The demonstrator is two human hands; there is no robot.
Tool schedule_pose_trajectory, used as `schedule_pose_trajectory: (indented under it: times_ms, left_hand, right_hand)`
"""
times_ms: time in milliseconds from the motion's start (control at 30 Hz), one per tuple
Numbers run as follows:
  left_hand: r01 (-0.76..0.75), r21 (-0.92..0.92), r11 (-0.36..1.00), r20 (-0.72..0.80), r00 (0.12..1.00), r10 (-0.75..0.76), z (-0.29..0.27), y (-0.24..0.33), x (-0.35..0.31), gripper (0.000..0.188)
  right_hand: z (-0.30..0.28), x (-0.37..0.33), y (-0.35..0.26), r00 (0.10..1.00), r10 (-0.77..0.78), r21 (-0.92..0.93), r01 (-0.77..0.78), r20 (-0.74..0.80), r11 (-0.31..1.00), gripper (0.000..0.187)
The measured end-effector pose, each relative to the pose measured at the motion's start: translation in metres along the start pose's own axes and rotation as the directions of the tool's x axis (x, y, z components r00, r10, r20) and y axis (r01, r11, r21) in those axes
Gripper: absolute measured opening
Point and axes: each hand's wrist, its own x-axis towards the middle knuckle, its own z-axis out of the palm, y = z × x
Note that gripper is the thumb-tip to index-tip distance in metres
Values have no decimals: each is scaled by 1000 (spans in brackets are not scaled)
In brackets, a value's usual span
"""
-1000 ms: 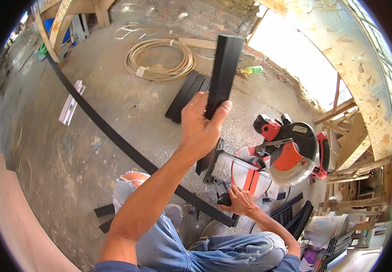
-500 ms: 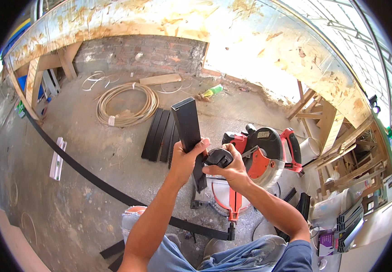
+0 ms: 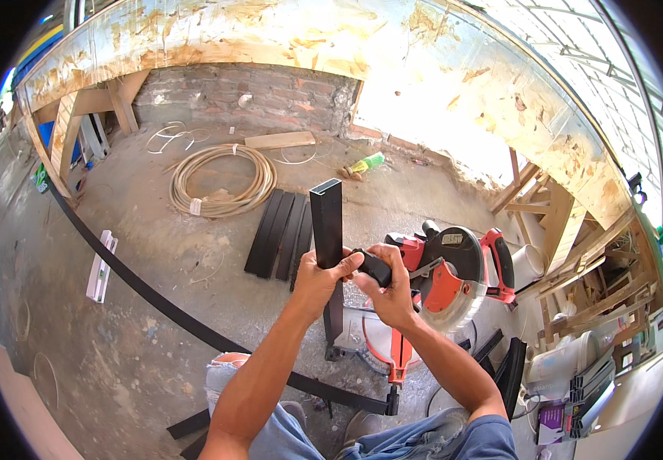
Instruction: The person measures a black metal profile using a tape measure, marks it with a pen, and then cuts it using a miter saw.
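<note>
In front of me my left hand [image 3: 317, 282] is closed around a black rectangular metal tube [image 3: 327, 222]. The tube stands nearly upright, its hollow upper end showing a bare metal rim. My right hand [image 3: 389, 290] grips what looks like a black tape measure [image 3: 375, 268], held close against the tube's side. Both hands almost meet at the tape measure; no drawn-out blade can be made out. Just beyond my right hand is a red and black miter saw [image 3: 454, 268], its orange arm [image 3: 399, 356] reaching toward me.
Several cut black tubes [image 3: 274, 234] lie on the floor ahead, near a coiled hose [image 3: 185, 180]. One long black tube [image 3: 155, 297] crosses from far left to my feet. A white spirit level [image 3: 102, 268] lies at left. Buckets [image 3: 565, 364] and timber [image 3: 607, 299] stand at right.
The metal tube has swung from a leftward tilt to nearly upright. My right hand has turned the tape measure and brought it in closer. The view has shifted slightly.
</note>
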Motion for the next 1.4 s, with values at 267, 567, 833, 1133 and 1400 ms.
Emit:
schedule_pose_trajectory:
  times_ms: [267,567,833,1133,1400]
  left_hand:
    - [-184,19,983,-153,971,185,-15,-4,16,15]
    - [-296,-347,890,-453,884,118,-56,46,32,24]
    - [-217,-559,800,-315,949,38,-32,48,22,68]
    - [-159,-479,863,-156,983,94,-37,36,18,78]
    - [-220,-481,848,-182,972,149,-45,44,19,82]
  right_hand:
    - [-4,-34,30,980,108,-229,-68,165,971,57]
    - [-48,-118,111,784,448,-325,-329,429,887,57]
    - [-38,-62,36,882,305,-252,-222,361,942,47]
    - [-22,-53,21,893,200,-292,-82,402,953,49]
    - [-25,-51,12,921,75,-371,79,383,925,51]
